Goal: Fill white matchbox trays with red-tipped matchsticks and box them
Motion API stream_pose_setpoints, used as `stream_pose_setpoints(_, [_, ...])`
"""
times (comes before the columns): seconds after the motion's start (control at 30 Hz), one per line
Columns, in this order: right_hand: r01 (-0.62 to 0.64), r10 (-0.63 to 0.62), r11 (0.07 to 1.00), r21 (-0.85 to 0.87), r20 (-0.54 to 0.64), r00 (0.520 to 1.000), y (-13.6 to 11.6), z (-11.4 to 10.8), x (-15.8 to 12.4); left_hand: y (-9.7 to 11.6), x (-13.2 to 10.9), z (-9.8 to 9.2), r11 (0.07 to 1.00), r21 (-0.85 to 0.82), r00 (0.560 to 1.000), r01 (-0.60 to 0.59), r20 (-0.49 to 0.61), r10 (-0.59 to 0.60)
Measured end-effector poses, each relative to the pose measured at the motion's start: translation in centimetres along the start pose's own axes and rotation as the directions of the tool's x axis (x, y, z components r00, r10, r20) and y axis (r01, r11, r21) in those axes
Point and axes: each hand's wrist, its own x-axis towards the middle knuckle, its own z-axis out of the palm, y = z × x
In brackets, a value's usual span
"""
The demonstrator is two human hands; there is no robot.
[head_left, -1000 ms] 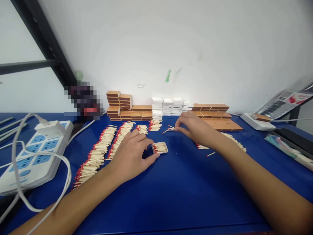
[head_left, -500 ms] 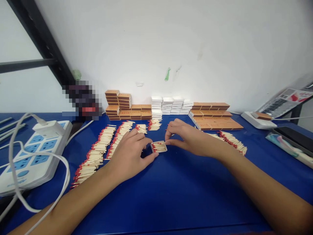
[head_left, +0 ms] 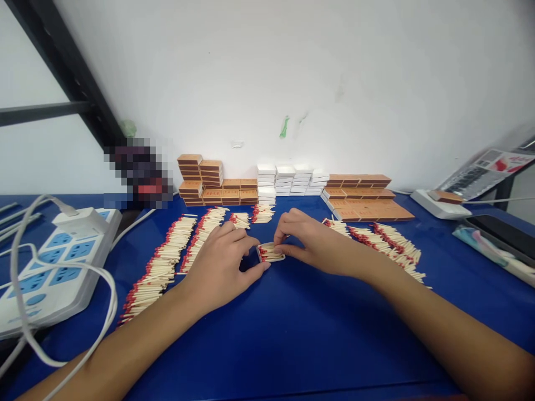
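Note:
A small white matchbox tray (head_left: 278, 259) lies at the middle of the blue table, partly filled with red-headed matches (head_left: 267, 254). My left hand (head_left: 221, 262) steadies the tray from its left side, thumb at the near corner and index finger at the far corner. Over the tray's right end, my right hand (head_left: 305, 239) has thumb and index finger pinched on the ends of matches. Its fingertips partly cover that end of the tray. Long rows of loose matches (head_left: 154, 273) spread to the left of my left hand, and more matches (head_left: 384, 245) lie beyond my right forearm.
Along the wall stand brown matchboxes (head_left: 229, 196), stacked white trays (head_left: 285, 179) and more brown boxes (head_left: 368, 209). A power strip (head_left: 79, 267) with looping white cable (head_left: 112, 295) sits at left. On the right are a phone (head_left: 501, 236) and a white adapter (head_left: 438, 207).
My right hand has shifted slightly left, from the tray's right edge to over the matches in it. My left hand keeps its hold on the tray.

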Motion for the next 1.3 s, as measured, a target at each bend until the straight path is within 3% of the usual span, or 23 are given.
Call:
stream_pose_setpoints(0.63, [0.032,-0.038,0.997,-0.067,-0.092,0.995,0.6,0.5,0.4,0.1,-0.1,-0.1,1.000,0.003,1.000,0.006,0.030,-0.006])
stream_pose_setpoints(0.8, [-0.112,0.092,0.983,-0.145,-0.140,0.986,2.6,-1.1,0.0,0.0,0.0,-0.1,1.000,0.007,1.000,0.006,0.027,-0.006])
stream_pose_setpoints(0.93, [-0.183,0.180,0.972,-0.146,-0.035,0.983,4.5,-1.6,-0.4,0.0,0.1,-0.1,1.000,0.003,1.000,0.007,0.029,-0.007])
stream_pose_setpoints(1.03, [-0.206,0.206,0.970,-0.130,-0.019,0.978,5.4,-1.5,-0.4,0.0,0.1,-0.1,1.000,-0.001,1.000,0.005,0.025,-0.005])
stream_pose_setpoints(1.3, [-0.203,0.161,0.954,-0.219,-0.193,0.968,7.2,-0.8,0.3,0.1,-0.1,0.0,1.000,-0.007,1.000,0.004,0.015,-0.004])
